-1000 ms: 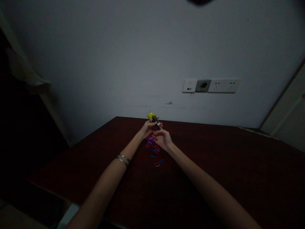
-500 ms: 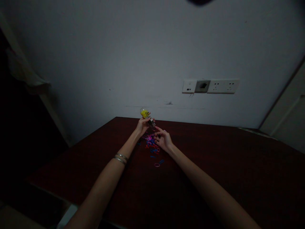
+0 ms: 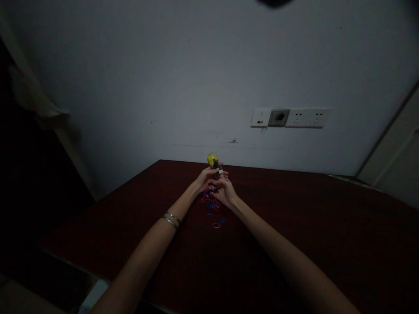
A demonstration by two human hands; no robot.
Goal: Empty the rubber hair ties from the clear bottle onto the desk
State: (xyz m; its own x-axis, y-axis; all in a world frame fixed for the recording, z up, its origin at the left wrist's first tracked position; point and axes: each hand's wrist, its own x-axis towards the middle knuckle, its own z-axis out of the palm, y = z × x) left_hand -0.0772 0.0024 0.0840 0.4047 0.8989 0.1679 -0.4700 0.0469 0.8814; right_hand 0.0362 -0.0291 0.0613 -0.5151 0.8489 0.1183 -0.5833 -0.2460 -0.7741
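My left hand (image 3: 205, 175) is wrapped around a small clear container (image 3: 216, 165), tilted, with a yellow rounded end, dark marks and a white patch. My right hand (image 3: 225, 190) meets its lower end, fingers curled; something small and dark shows by them, too dim to name. Beneath and in front of the hands lies a loose pile of small coloured bands (image 3: 209, 199), pink, purple, red and blue. The hands partly hide the pile. A single pink band (image 3: 216, 225) rests nearer to me, with small blue pieces (image 3: 222, 220) beside it.
The dark reddish-brown table (image 3: 294, 218) reaches back to a pale wall (image 3: 196, 87). Sockets (image 3: 291, 118) are set in the wall at right. A pale cloth or bag (image 3: 36, 96) hangs at left, and a white object (image 3: 94, 294) shows below the table's front edge.
My left hand has moved right with the container, bringing it against my right hand. The right fingers have curled in around its lower end. The loose bands nearer to me have not moved.
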